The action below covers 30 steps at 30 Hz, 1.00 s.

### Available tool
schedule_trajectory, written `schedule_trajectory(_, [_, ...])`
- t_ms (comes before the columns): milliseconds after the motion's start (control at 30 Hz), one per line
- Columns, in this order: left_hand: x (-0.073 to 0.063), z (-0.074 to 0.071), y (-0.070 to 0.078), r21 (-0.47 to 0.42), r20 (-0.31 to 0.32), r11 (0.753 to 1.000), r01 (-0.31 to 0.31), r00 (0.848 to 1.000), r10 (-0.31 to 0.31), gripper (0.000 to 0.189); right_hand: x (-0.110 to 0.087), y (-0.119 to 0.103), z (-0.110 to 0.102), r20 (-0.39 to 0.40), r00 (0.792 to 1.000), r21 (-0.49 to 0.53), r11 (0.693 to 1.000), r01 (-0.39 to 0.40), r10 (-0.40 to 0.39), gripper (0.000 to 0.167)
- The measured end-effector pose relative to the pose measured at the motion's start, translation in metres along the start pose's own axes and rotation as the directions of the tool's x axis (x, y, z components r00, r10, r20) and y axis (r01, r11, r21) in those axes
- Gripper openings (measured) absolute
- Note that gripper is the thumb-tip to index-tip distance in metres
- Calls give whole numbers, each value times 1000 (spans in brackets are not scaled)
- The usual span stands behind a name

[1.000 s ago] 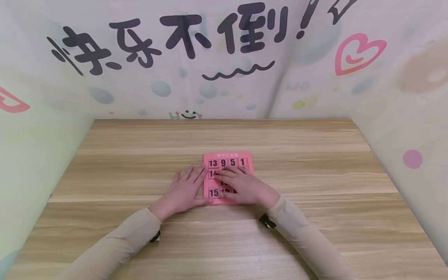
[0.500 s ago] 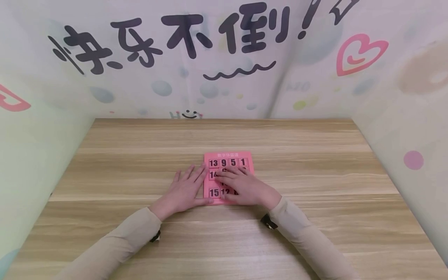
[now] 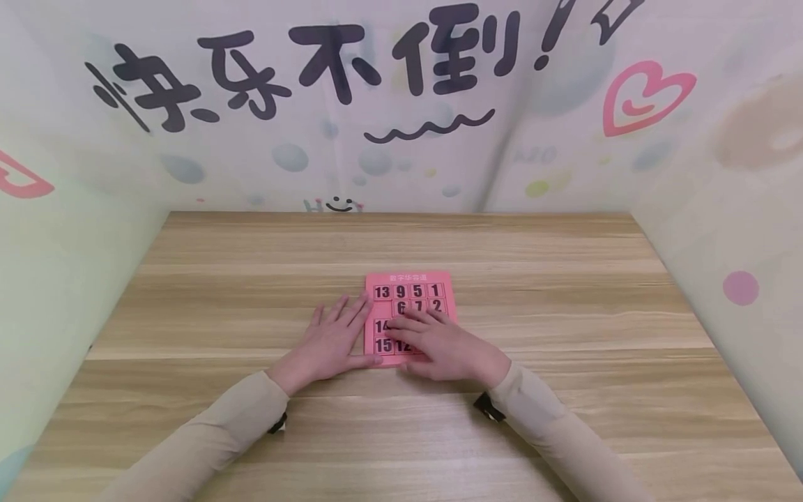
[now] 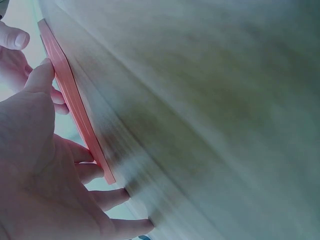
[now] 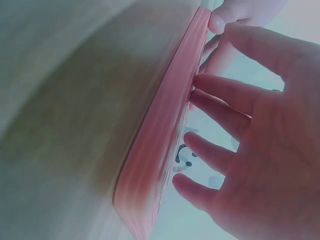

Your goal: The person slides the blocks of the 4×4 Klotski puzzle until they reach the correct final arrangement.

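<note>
A pink sliding number puzzle (image 3: 409, 277) lies flat on the wooden table, its black-numbered tiles facing up. The row farthest from me reads 13, 9, 5, 1; a bare slot sits at the left of the second row. Below that slot is the 14 tile (image 3: 379, 326). My left hand (image 3: 326, 348) rests along the puzzle's left side, fingers extended, thumb at the near left corner. Over the right part of the puzzle spreads my right hand (image 3: 458, 348), its fingertips on the tiles near 14 and several numbers hidden beneath. The right wrist view shows its fingers nearly straight beside the pink edge (image 5: 150, 145).
The wooden table (image 3: 251, 251) reaches back to a pale printed wall sheet (image 3: 408, 174) with large black characters. Similar pale sheets stand at left and right. Black wrist straps (image 3: 489, 407) show beneath the beige sleeves (image 3: 546, 425).
The 14 tile has slid one place toward me, leaving its former slot bare. My right hand has shifted slightly toward me, uncovering 6, 7 and 2. The left hand stays put.
</note>
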State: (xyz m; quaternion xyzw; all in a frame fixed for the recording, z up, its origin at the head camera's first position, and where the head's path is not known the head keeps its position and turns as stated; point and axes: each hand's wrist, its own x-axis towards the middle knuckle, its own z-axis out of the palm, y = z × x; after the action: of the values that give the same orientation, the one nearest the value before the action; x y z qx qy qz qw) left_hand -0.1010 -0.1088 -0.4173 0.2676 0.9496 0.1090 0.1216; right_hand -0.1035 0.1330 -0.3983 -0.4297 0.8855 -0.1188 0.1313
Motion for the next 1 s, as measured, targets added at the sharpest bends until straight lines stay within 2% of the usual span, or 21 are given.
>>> schedule_trajectory(267, [-1,1,0,-4,-2,1000,1,1000,-1,98,-1,0,3,-18,999,-11,999,30,-30,59])
schedule_trajectory(533, [-1,0,-1,-12,2,1000,5,1000,-5,97,2,4,0,-24,999,42,999,29,-28,60])
schedule_trajectory(1000, [1,-1,-1,-14,17,1000,12,1000,-12,98,23,18,-13,-27,999,86,995,-44,46,56])
